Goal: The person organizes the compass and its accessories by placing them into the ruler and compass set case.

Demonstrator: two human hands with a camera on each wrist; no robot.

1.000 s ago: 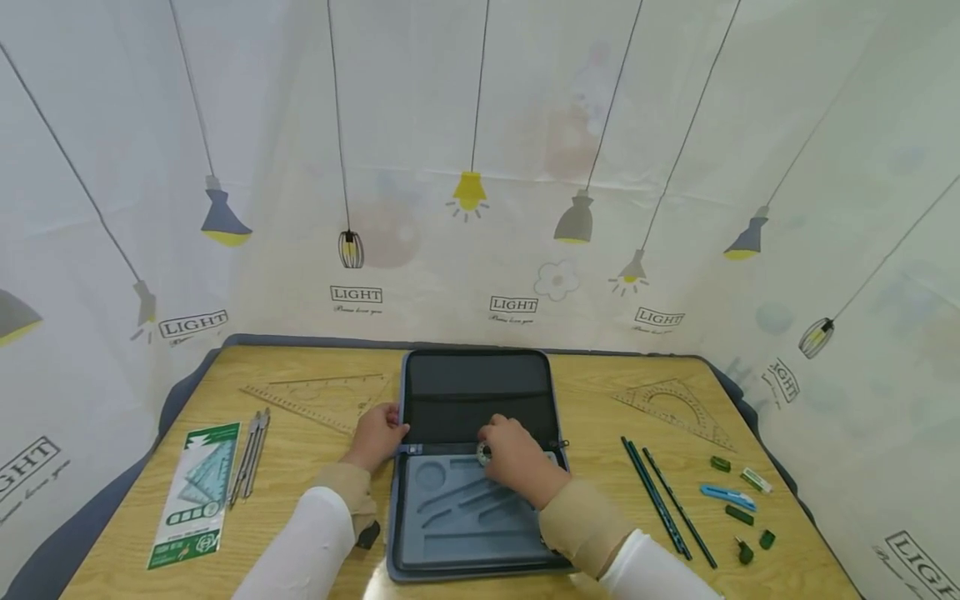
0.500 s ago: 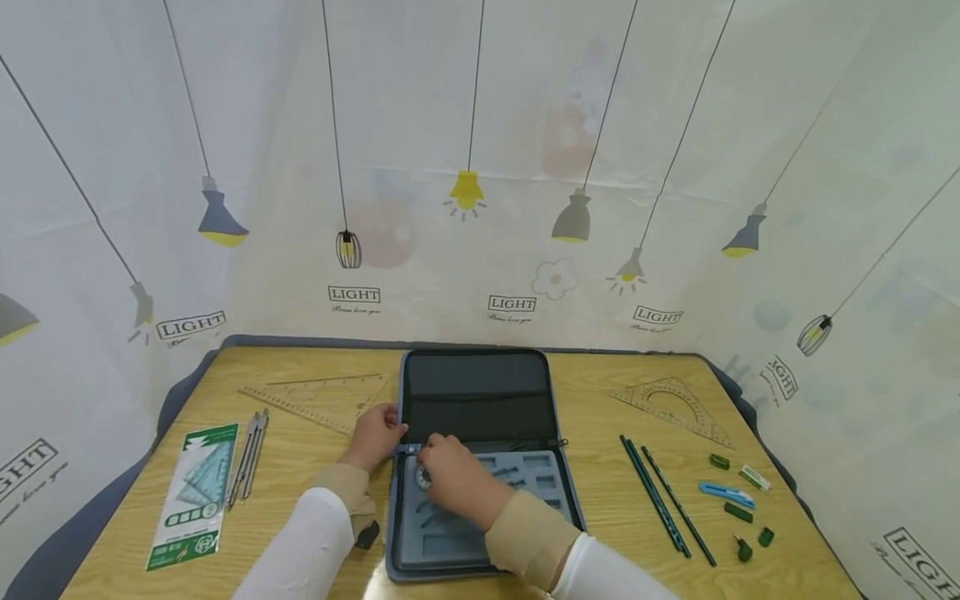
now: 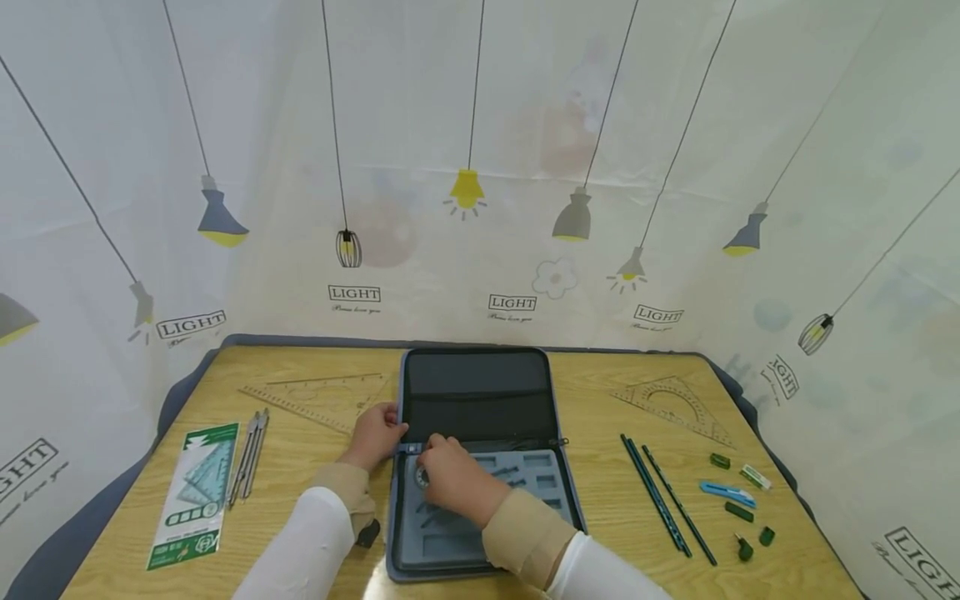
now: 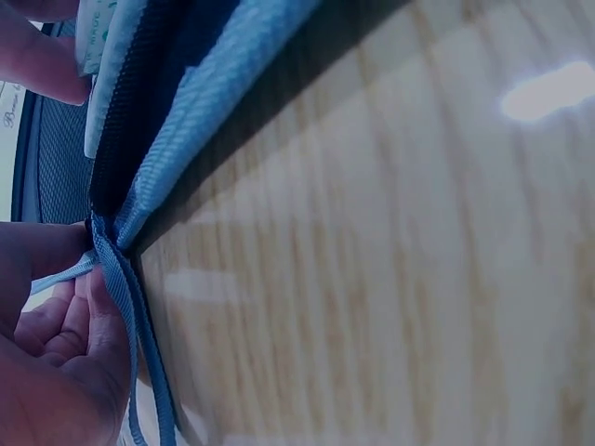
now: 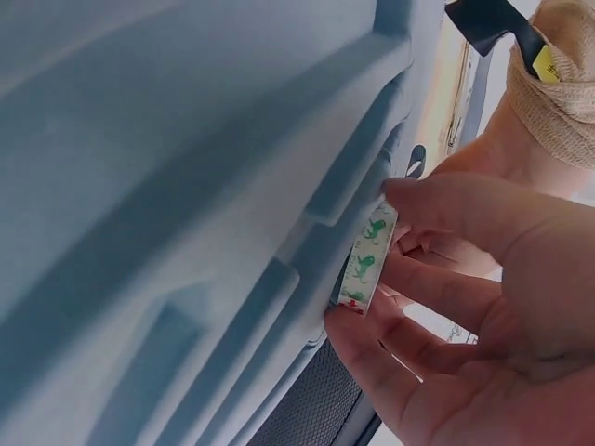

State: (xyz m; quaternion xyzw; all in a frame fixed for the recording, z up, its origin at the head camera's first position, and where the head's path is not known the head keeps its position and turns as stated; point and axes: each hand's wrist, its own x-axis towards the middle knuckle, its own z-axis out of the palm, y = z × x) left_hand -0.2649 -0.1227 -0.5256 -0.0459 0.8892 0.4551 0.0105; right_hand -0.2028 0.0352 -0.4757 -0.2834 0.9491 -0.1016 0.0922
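Observation:
An unzipped case lies open, its dark lid (image 3: 477, 396) at the back and its grey moulded tray (image 3: 450, 546) in front. My right hand (image 3: 463, 482) is over the tray's upper left corner; its thumb and fingers pinch a small round item (image 3: 422, 477). In the right wrist view that item's white side (image 5: 365, 265) shows green figures, and its edge is at the tray surface. My left hand (image 3: 375, 437) holds the case's left edge by the hinge; in the left wrist view its fingers (image 4: 70, 325) are at the blue fabric edge (image 4: 177, 139).
Left on the table (image 3: 300, 533) are a packaged ruler set (image 3: 197, 492), metal compasses (image 3: 249, 458) and a clear triangle (image 3: 315, 396). Right of the case are pencils (image 3: 656, 496), another clear triangle (image 3: 675, 408), a blue cutter (image 3: 727, 493), an eraser (image 3: 755, 477) and several small green pieces (image 3: 738, 512).
My right hand has moved left across the tray with the round item, from the middle near the hinge to the upper left corner, and has hardly moved since. My left hand has stayed in place.

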